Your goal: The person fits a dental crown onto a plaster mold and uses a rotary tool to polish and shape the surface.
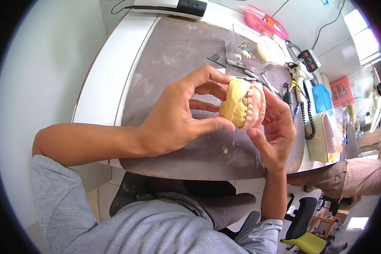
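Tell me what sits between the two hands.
In the head view, a dental model sits between them: a yellow plaster cast pressed against pink denture teeth, gripped by the left hand and right hand.

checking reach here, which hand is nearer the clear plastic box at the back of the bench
Right. The right hand, at the pink side of the dental model, sits just below the clear plastic box. The left hand holds the yellow side, farther off.

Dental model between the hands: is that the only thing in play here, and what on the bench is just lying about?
In hand:
- dental model, a yellow cast closed against a pink denture with teeth
- left hand gripping the yellow side
- right hand supporting the pink side

Lying about:
- metal hand tools
- clear plastic box
- red tray
- blue box
- coiled black cord
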`<state>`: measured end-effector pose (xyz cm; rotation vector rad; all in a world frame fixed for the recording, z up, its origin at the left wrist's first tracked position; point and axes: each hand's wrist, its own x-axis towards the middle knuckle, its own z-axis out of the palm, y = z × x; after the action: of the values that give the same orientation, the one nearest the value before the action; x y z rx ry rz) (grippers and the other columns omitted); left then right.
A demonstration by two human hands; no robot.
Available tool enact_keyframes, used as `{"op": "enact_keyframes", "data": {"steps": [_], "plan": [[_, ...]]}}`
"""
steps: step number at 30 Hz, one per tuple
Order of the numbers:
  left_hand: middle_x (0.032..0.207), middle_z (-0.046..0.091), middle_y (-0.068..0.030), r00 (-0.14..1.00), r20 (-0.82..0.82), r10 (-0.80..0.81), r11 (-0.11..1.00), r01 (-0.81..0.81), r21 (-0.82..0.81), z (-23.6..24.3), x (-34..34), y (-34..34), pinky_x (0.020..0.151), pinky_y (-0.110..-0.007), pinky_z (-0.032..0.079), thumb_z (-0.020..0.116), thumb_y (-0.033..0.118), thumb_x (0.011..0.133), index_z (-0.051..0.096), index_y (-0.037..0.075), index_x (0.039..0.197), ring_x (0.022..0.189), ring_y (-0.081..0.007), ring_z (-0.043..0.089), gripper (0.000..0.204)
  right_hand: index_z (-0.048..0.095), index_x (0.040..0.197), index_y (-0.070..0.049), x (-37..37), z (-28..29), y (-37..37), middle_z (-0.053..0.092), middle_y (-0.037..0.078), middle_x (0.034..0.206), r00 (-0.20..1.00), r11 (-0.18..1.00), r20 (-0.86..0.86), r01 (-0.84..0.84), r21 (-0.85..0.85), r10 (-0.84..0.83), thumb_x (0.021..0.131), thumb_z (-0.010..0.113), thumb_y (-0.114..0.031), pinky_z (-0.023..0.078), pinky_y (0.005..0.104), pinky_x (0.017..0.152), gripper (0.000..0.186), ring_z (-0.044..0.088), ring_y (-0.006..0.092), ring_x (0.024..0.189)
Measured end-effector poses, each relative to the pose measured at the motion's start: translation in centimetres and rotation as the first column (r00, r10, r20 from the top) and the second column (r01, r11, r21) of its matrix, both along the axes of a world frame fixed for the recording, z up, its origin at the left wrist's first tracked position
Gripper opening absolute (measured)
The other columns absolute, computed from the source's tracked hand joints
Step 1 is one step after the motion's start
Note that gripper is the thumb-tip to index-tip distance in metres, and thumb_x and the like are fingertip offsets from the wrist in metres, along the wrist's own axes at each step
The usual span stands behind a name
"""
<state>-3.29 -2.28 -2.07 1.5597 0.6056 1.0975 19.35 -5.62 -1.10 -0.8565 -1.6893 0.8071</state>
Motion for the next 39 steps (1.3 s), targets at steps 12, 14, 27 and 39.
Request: {"op": "enact_keyframes", "data": {"steps": [12, 14, 27, 39], "plan": [[0.116, 0.056, -0.0059, 0.995, -0.015, 0.098, 0.995, -0.098, -0.021, 0.3, 0.0, -0.5, 0.087, -0.034, 0.058, 0.090, 0.013, 0.069, 0.047, 0.008, 0.116, 0.110, -0.0174, 0.060, 0.065, 0.050, 0.140, -0.001, -0.4, 1.3, 0.1, 0.053, 0.021, 0.133, 0.888, 0.963, 0.435, 0.033, 0.269, -0.152, 0.067, 0.086, -0.019, 0.050, 0.0426, 0.098, 0.084, 0.058, 0.0353, 0.117], [0.112, 0.053, -0.0060, 0.993, -0.088, 0.084, 0.995, -0.088, -0.037, 1.0, 0.2, -0.7, 0.090, -0.033, 0.058, 0.090, 0.012, 0.069, 0.041, 0.009, 0.116, 0.111, -0.0161, 0.058, 0.068, 0.046, 0.142, -0.001, -1.3, 1.6, 0.2, 0.052, 0.020, 0.134, 0.862, 0.921, 0.463, 0.013, 0.390, -0.209, 0.068, 0.085, -0.019, 0.046, 0.0448, 0.102, 0.086, 0.053, 0.0374, 0.120], [0.132, 0.052, -0.0127, 0.957, 0.100, 0.274, 0.950, -0.285, 0.125, -0.5, -0.9, 2.2, 0.111, -0.037, 0.033, 0.048, 0.040, 0.102, 0.039, 0.004, 0.136, 0.131, -0.0203, 0.046, 0.051, 0.053, 0.120, -0.006, -2.4, 1.9, 4.8, 0.051, 0.015, 0.116, 0.903, 0.826, 0.402, -0.107, 0.554, -0.152, 0.062, 0.080, -0.011, 0.053, 0.0417, 0.086, 0.064, 0.058, 0.0329, 0.103], [0.119, 0.061, -0.0144, 0.852, -0.517, -0.084, 0.972, 0.185, 0.148, 4.2, -1.4, 4.7, 0.100, -0.034, 0.044, 0.032, 0.040, 0.102, 0.055, -0.001, 0.127, 0.113, -0.0236, 0.058, 0.053, 0.058, 0.115, -0.016, -3.2, -0.4, 3.6, 0.057, 0.003, 0.117, 0.861, 0.699, 0.482, -0.246, 0.671, -0.160, 0.070, 0.074, -0.012, 0.041, 0.0419, 0.093, 0.048, 0.047, 0.0253, 0.124]]}}
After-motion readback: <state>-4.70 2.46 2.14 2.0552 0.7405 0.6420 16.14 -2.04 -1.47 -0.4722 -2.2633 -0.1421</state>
